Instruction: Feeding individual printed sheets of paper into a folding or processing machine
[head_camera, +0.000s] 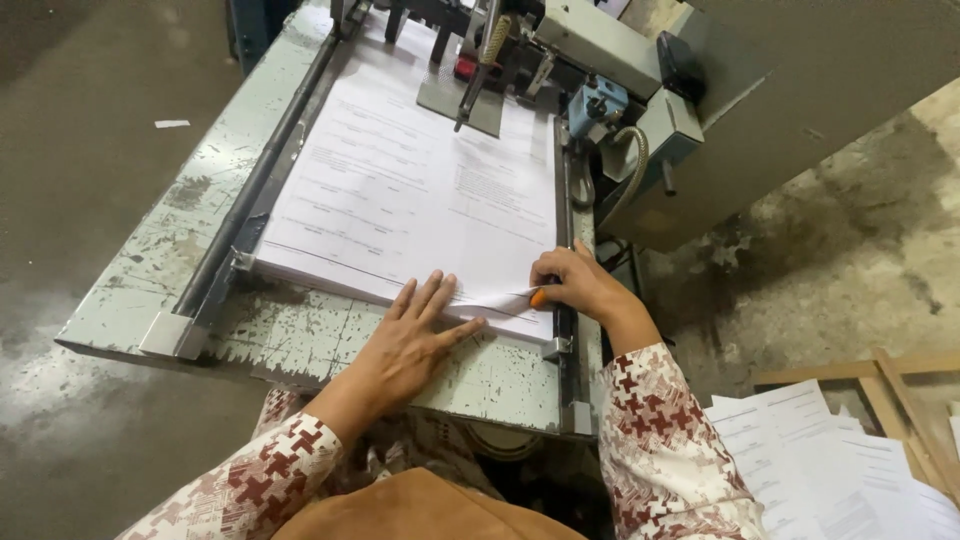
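A worn metal feed table (300, 345) is seen at left, a stack of printed sheets (410, 190) laid on it. The left hand (410, 335) is pressed flat, fingers spread, on the stack's near edge. Just right, a small orange tool (539, 297) is pinched in the right hand (580, 285) at the stack's near right corner.

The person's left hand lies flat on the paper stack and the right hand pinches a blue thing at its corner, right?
Not quite: the head view shows the thing in the right hand is orange, not blue. The left hand does lie flat on the paper stack.
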